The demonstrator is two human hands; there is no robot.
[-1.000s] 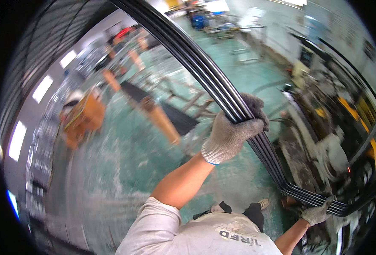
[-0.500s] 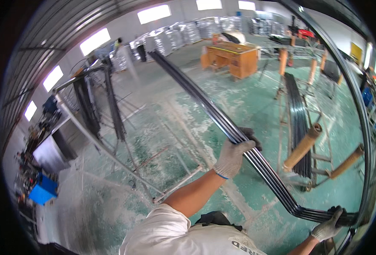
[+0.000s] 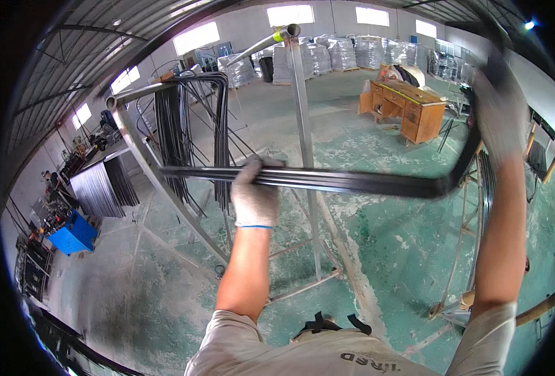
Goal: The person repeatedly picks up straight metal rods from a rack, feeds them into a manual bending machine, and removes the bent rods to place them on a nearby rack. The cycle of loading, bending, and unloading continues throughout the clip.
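Note:
A bundle of several black bent metal tubes [image 3: 359, 182] lies nearly level in front of me, its left ends near the slanted leg of a metal rack. My left hand [image 3: 252, 194], in a pale knitted glove with a blue cuff edge, is closed around the bundle toward its left end. At the right the tubes bend upward, and there my right hand [image 3: 502, 116], gloved and smeared by motion, grips them high up. Similar bent tubes [image 3: 221, 125] hang from the metal rack [image 3: 302, 100], just beyond my left hand.
At the left stand a blue box [image 3: 72, 233] and a row of hanging metal strips [image 3: 102, 188]. A wooden desk [image 3: 420, 119] is farther back at the right, before wrapped pallets [image 3: 369, 53]. Another rack with padded bars [image 3: 537, 308] stands at my right.
The tube bundle has swung from a steep diagonal to nearly level. My right hand has risen from the lower right to the upper right. The rack now appears closer, toward the middle.

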